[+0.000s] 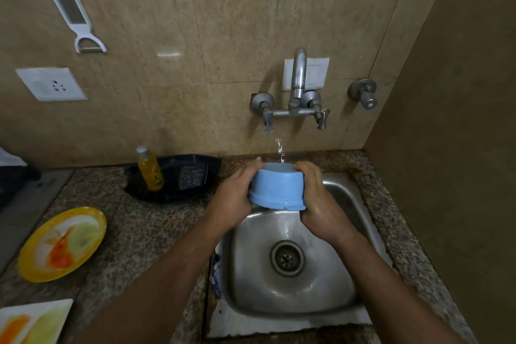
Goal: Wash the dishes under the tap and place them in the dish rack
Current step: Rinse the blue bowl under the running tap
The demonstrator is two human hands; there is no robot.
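both hands hold a light blue bowl (275, 190) upside down over the steel sink (293, 296), its flat base turned up and tilted away toward the wall. the left hand (234, 198) has its grip clamped on the bowl's left wall, fingers curled round the far side; the right hand (318, 204) is clamped on the right wall, thumb up near the base and palm against the rim. a thin stream of water (279, 149) falls from the wall tap (297, 92) onto the upturned base, and water runs off the bowl's lower rim. the sink drain (287, 258) sits below, between the forearms. on the speckled tabletop (145, 232) to the left lies a yellow plate (62, 243) smeared with orange and green residue, and a white rectangular plate (33, 321) with similar smears sits at the bottom left corner. behind them a black tray (173, 176) holds a bottle of yellow dish liquid (149, 170) and a scrub pad (192, 176). a white peeler (69, 5) hangs on the tiled wall above a white socket (51, 84)
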